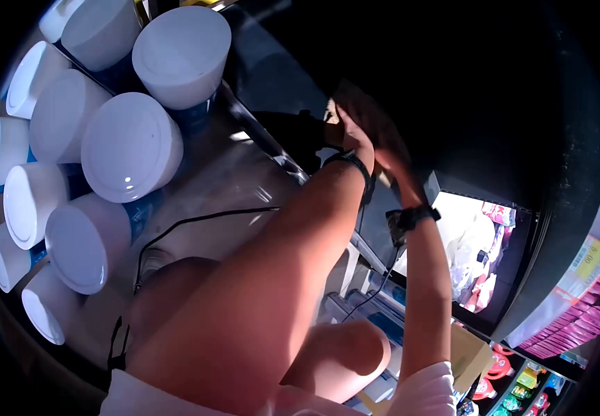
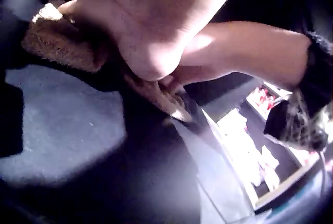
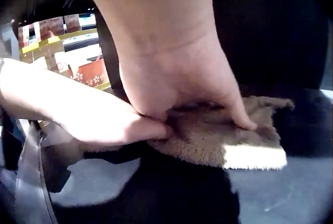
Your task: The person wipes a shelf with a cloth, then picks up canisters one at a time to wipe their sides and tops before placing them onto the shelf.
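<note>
A brown, fluffy cloth (image 3: 208,143) lies bunched over a dark surface (image 2: 73,120), one corner of it brightly lit. My left hand (image 1: 359,141) and right hand (image 1: 392,165) meet at this cloth, their wrists close together. In the right wrist view, my right hand (image 3: 182,81) grips it from above, with one finger (image 3: 242,117) spread along the pile. The thumb side of my left hand (image 3: 114,128) is tucked in beside that palm. Most fingers of both hands are hidden by the cloth and the palms. Each wrist wears a dark strap.
White round tubs (image 1: 132,145) with blue bands crowd the left side. A metal edge (image 1: 272,149) and a black cable (image 1: 203,218) run near my arms. At the right are a bright opening with packages (image 1: 476,243), a price tag (image 1: 589,255) and shelves of coloured bottles (image 1: 501,367).
</note>
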Demonstrator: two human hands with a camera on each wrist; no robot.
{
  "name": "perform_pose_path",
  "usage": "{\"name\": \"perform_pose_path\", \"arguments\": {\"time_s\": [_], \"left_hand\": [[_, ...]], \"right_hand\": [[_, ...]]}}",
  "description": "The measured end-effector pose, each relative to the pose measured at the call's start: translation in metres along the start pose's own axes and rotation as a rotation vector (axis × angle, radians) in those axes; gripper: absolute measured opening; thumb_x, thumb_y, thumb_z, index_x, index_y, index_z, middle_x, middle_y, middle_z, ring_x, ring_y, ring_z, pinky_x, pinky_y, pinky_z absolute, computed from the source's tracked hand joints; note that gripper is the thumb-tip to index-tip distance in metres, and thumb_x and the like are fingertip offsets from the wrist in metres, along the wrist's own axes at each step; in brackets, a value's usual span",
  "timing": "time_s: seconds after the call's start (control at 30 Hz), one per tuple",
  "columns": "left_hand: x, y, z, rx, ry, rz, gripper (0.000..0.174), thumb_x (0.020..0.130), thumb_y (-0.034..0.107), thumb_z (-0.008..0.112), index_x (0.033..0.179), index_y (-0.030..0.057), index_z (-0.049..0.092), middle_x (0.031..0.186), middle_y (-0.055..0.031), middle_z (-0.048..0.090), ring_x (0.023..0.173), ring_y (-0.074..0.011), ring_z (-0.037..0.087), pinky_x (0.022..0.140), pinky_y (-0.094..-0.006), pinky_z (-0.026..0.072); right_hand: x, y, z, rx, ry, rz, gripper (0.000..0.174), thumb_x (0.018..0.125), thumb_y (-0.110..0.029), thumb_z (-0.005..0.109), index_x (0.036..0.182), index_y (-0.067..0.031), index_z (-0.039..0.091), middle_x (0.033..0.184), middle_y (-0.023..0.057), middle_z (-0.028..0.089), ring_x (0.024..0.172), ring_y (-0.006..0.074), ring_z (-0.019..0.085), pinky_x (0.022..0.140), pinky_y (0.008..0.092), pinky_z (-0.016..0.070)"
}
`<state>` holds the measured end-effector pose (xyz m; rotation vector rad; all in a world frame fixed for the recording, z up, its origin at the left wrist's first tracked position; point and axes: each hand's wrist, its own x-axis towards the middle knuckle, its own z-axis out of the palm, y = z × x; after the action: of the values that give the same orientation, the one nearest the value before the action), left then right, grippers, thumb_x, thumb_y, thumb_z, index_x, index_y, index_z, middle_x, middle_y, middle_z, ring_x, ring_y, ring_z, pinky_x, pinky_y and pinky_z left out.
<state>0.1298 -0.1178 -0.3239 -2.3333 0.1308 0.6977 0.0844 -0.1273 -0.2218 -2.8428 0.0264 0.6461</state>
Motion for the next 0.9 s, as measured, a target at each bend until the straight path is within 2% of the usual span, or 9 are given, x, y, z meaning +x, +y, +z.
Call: {"name": "perform_pose_path", "arguments": {"time_s": [0.03, 0.1, 0.17, 0.3, 0.43, 0.53, 0.6, 0.83, 0.9], "left_hand": [[-0.07, -0.13, 0.025, -0.392, 0.379, 0.138, 0.058, 0.089, 0.03, 0.046, 0.139, 0.013, 0.023, 0.145, -0.0034, 0.019, 0.132, -0.0268, 0.022, 0.104, -0.0539, 0.0158], [-0.011, -0.089, 0.022, -0.32, 0.269, -0.206, 0.064, 0.089, 0.043, 0.036, 0.141, 0.0116, 0.014, 0.146, -0.0087, 0.011, 0.133, -0.0319, 0.012, 0.104, -0.0571, 0.0081], [-0.036, -0.178, 0.034, -0.57, 0.386, -0.097, 0.069, 0.088, 0.051, 0.028, 0.141, 0.009, 0.011, 0.145, -0.0161, 0.01, 0.132, -0.0405, 0.006, 0.102, -0.0604, 0.007], [0.002, -0.168, 0.045, -0.42, 0.451, -0.349, 0.079, 0.083, 0.058, 0.029, 0.141, 0.0067, 0.011, 0.145, -0.0195, 0.01, 0.132, -0.0432, 0.003, 0.101, -0.0599, 0.0012], [-0.031, -0.207, 0.043, -1.083, 0.535, 0.099, 0.072, 0.082, 0.048, 0.037, 0.141, 0.0122, 0.016, 0.146, -0.0167, 0.008, 0.133, -0.042, 0.001, 0.102, -0.059, 0.0007], [-0.027, -0.203, 0.045, -1.029, 0.574, 0.216, 0.068, 0.081, 0.047, 0.039, 0.141, 0.0198, 0.018, 0.147, -0.0133, 0.008, 0.134, -0.0394, 0.001, 0.103, -0.0582, 0.0004], [-0.028, -0.198, 0.042, -0.896, 0.445, 0.324, 0.066, 0.081, 0.046, 0.039, 0.14, 0.0237, 0.02, 0.147, -0.008, 0.008, 0.134, -0.0378, 0.001, 0.103, -0.0594, 0.0008], [-0.09, -0.171, 0.014, -0.748, 0.465, 0.588, 0.06, 0.084, 0.045, 0.037, 0.139, 0.0283, 0.022, 0.147, -0.0001, 0.012, 0.134, -0.0352, 0.003, 0.101, -0.0621, 0.0029], [-0.098, -0.156, 0.01, -0.728, 0.461, 0.624, 0.058, 0.085, 0.046, 0.034, 0.139, 0.029, 0.021, 0.148, 0.0017, 0.008, 0.134, -0.0358, 0.001, 0.101, -0.063, 0.0007]], "right_hand": [[0.014, -0.011, -0.007, 0.018, 0.028, -0.199, 0.053, 0.091, -0.027, 0.037, 0.139, -0.011, 0.021, 0.145, 0.0104, 0.014, 0.134, 0.0294, 0.011, 0.108, 0.0407, 0.0106], [0.039, -0.043, -0.025, 0.028, 0.059, -0.401, 0.051, 0.092, -0.023, 0.039, 0.138, -0.0098, 0.024, 0.144, 0.0108, 0.019, 0.133, 0.0292, 0.018, 0.107, 0.0415, 0.0152], [0.077, -0.068, -0.034, -0.936, 0.139, -0.508, 0.049, 0.092, -0.024, 0.037, 0.137, -0.0101, 0.026, 0.143, 0.0106, 0.021, 0.132, 0.025, 0.021, 0.108, 0.0388, 0.0168], [0.127, -0.096, -0.029, -0.567, 0.299, -0.279, 0.048, 0.091, -0.023, 0.036, 0.137, -0.0119, 0.027, 0.144, 0.0095, 0.02, 0.131, 0.0243, 0.022, 0.107, 0.037, 0.0188], [0.129, -0.063, -0.05, -0.231, 0.008, -0.345, 0.05, 0.091, -0.036, 0.033, 0.137, -0.0204, 0.024, 0.145, 0.0075, 0.014, 0.133, 0.0276, 0.016, 0.107, 0.0463, 0.0152], [0.116, -0.053, -0.05, -0.904, 0.154, -0.196, 0.053, 0.09, -0.043, 0.033, 0.138, -0.022, 0.023, 0.145, 0.0076, 0.012, 0.133, 0.0282, 0.014, 0.107, 0.0458, 0.0167], [0.129, -0.009, -0.035, -0.308, 0.155, -0.178, 0.058, 0.088, -0.047, 0.035, 0.138, -0.0215, 0.02, 0.145, 0.0084, 0.01, 0.134, 0.0292, 0.01, 0.107, 0.0435, 0.0177], [0.042, 0.083, -0.026, -0.081, 0.188, 0.059, 0.068, 0.087, -0.055, 0.033, 0.141, -0.0217, 0.01, 0.147, 0.0088, 0.004, 0.135, 0.0287, 0.0, 0.108, 0.0434, 0.0115], [0.044, 0.142, -0.009, 0.168, 0.282, -0.237, 0.066, 0.088, -0.055, 0.029, 0.141, -0.0223, 0.009, 0.148, 0.0082, 0.0, 0.135, 0.0285, -0.002, 0.108, 0.047, 0.0056]]}}
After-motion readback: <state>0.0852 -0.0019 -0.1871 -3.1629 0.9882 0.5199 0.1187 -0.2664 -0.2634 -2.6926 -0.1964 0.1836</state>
